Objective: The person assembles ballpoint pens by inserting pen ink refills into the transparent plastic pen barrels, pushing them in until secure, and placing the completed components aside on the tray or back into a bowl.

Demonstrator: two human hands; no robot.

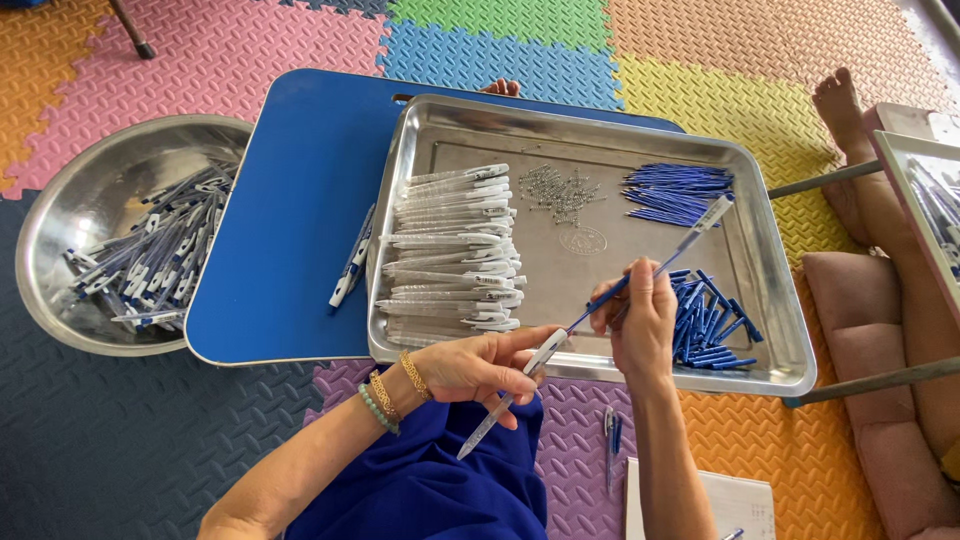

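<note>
My left hand (480, 368) grips a clear pen barrel (505, 400) that slants down toward my lap. My right hand (636, 318) pinches a blue ink refill (606, 300) whose lower end meets the barrel's top, and it also holds a second clear barrel (700, 224) pointing up and right. Both hands hover over the near edge of a steel tray (770, 372). On the tray lie a stack of clear barrels (450, 250), a scatter of small metal springs (562, 192), a bundle of blue refills (672, 192) and a heap of blue pen tips (712, 322).
The tray rests on a blue lap table (290, 220). Two finished pens (352, 262) lie on that table. A round steel bowl (70, 210) of finished pens sits on the foam mat at left. Another person's bare foot (838, 105) and a second tray (935, 215) are at right.
</note>
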